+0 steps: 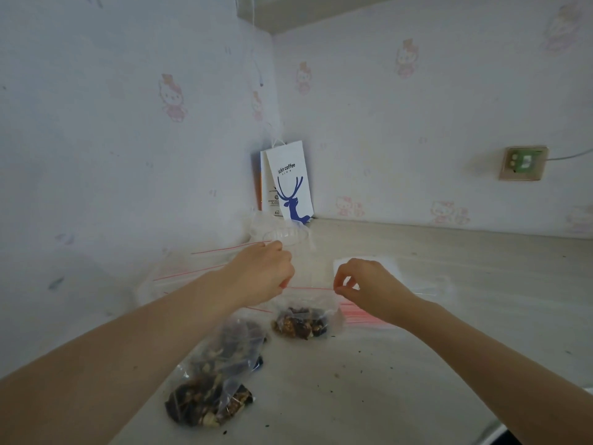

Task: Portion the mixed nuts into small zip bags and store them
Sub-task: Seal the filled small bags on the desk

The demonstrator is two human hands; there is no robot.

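Observation:
A small clear zip bag [303, 317] with a red seal line hangs upright over the table, mixed nuts filling its bottom. My left hand [261, 273] pinches the left end of its seal and my right hand [365, 284] pinches the right end. Two more filled zip bags lie on the table nearer to me, one [236, 343] in the middle and one [205, 401] close to my left forearm.
Empty zip bags with red seals lie at the left [192, 274] and right [362, 313]. A clear plastic container [282, 236] and a white coffee paper bag [290, 184] stand in the wall corner. Crumbs dot the pale table [449, 348]. A wall socket [523, 163] is at the right.

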